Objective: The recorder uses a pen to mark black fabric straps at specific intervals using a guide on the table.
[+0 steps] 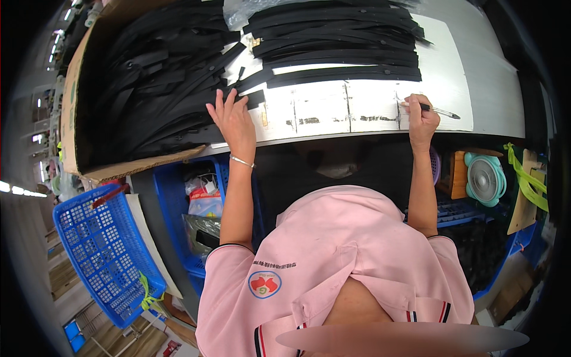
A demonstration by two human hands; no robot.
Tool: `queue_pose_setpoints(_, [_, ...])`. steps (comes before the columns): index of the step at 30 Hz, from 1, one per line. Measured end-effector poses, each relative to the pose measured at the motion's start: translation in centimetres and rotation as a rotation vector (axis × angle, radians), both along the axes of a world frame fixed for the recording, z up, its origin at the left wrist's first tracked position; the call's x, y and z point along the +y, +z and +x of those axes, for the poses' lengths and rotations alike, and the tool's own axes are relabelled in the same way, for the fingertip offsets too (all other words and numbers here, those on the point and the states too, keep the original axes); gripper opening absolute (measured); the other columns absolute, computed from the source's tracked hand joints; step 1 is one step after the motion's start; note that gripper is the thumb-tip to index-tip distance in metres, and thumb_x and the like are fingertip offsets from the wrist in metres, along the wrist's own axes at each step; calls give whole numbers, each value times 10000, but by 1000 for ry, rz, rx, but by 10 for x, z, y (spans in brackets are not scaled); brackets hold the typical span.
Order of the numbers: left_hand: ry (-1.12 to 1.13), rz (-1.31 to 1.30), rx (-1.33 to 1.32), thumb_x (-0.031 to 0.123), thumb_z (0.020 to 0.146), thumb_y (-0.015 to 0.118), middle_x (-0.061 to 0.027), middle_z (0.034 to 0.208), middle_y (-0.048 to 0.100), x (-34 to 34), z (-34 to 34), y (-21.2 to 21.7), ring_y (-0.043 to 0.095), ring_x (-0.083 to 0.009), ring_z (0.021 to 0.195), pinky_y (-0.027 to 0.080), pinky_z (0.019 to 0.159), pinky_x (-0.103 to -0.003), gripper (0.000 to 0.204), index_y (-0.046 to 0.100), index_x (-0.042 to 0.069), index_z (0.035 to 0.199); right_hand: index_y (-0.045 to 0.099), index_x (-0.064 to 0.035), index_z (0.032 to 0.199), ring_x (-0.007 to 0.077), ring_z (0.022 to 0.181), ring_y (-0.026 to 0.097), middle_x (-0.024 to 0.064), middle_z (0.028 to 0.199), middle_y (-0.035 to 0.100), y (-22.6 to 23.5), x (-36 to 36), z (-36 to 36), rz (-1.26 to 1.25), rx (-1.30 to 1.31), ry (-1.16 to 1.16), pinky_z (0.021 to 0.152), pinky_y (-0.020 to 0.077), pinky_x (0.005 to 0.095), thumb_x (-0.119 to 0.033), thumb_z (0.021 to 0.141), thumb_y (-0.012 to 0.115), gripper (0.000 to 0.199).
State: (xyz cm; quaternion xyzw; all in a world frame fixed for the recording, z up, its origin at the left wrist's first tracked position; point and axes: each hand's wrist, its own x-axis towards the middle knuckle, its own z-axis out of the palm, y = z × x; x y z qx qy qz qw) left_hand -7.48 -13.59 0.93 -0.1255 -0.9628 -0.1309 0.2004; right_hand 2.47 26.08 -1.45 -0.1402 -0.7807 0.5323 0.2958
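Observation:
My right hand (422, 123) is closed around a pen (446, 112), whose clear barrel points off to the right. It rests over the white board (455, 71), beside a dark vertical mark drawn on it. My left hand (235, 122) has its fingers spread, at the near edge of a loose heap of black fabric strips (160, 77); the fingertips are over the strips, and whether they touch cannot be made out. A layered stack of black strips (339, 35) lies across the far part of the board, with a single strip (351, 74) along its near side.
A cardboard box (72, 113) surrounds the heap at left. Below the table edge are a blue perforated basket (110, 256), a blue bin (169, 196) with bagged items, and a small turquoise fan (486, 179). Clear plastic film (238, 13) lies at the far side.

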Motion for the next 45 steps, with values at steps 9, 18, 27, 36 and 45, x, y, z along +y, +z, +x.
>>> queue_pose_setpoints(9, [-304, 246, -1, 115, 921, 693, -90, 1224, 686, 102, 30, -7, 555, -325, 1320, 236, 1198, -626, 111, 724, 79, 1022, 723, 24, 1051, 76, 694, 641, 62, 821, 727, 2, -3, -2, -57, 7, 13, 639, 494, 229, -96, 1015, 643, 149])
queue_pose_setpoints(18, [-536, 242, -175, 171, 963, 654, -173, 1503, 520, 178, 79, -10, 390, -346, 1476, 206, 1228, -564, 474, 575, 18, 1404, 600, -78, 1373, 290, 1217, 650, 117, 1294, 697, 13, -70, 20, 823, -16, 212, 1095, 415, 461, -45, 875, 750, 521])
queue_pose_setpoints(27, [-429, 167, -242, 302, 986, 644, -198, 1618, 373, 137, 88, -15, 299, -346, 1531, 112, 1224, -629, 670, 410, -12, 1530, 546, -114, 1441, 230, 1406, 522, 34, 1396, 659, 11, 12, 45, 915, -182, 123, 1238, 210, 528, -96, 944, 707, 523])
queue_pose_setpoints(36, [-137, 136, -197, 484, 901, 731, -153, 1611, 404, 61, 84, -16, 287, -329, 1541, 10, 1201, -675, 860, 412, 4, 1538, 580, -123, 1415, 218, 1392, 539, 16, 1400, 658, 4, 18, 47, 858, -138, 121, 1234, 229, 520, -93, 962, 693, 468])
queue_pose_setpoints(45, [-166, 200, -104, 506, 832, 797, -121, 1506, 523, 52, 79, -19, 396, -327, 1471, 132, 1192, -620, 839, 519, 18, 1457, 620, -148, 1374, 210, 1338, 587, 52, 1354, 682, 25, 4, 35, 932, -227, 59, 1219, 271, 491, -72, 991, 646, 392])
